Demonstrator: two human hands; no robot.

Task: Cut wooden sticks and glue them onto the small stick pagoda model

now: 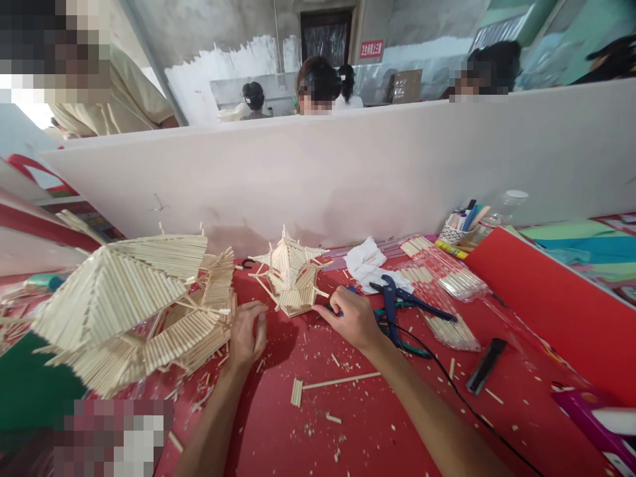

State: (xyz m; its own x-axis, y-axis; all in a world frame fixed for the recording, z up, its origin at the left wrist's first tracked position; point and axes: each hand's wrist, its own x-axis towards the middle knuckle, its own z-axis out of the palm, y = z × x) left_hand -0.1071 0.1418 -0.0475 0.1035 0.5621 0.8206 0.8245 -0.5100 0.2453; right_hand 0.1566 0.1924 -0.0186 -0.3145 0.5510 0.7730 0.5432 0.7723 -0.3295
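A small pavilion model (293, 281) made of thin wooden sticks, with a pointed roof, stands upright on the red table. My right hand (350, 318) is at its right front corner; the thumb reaches out to the base and the other fingers curl back, apart from the thumb. My left hand (247, 334) rests on the table between the two models, its fingers loosely bent and nothing seen in them. Beside it stands a larger stick building (134, 298) with a wide slanted roof and a walkway. In front lies a single stick (342, 380) touching a short stick panel (297, 392).
Blue-handled pliers (392, 305), white tissue (366, 260), stick packs (450, 271) and a black-handled tool (487, 366) lie at right. A black cable (447, 374) crosses there. A pen cup (454, 228) stands by the white partition (318, 172). Scraps dot the table; people sit beyond.
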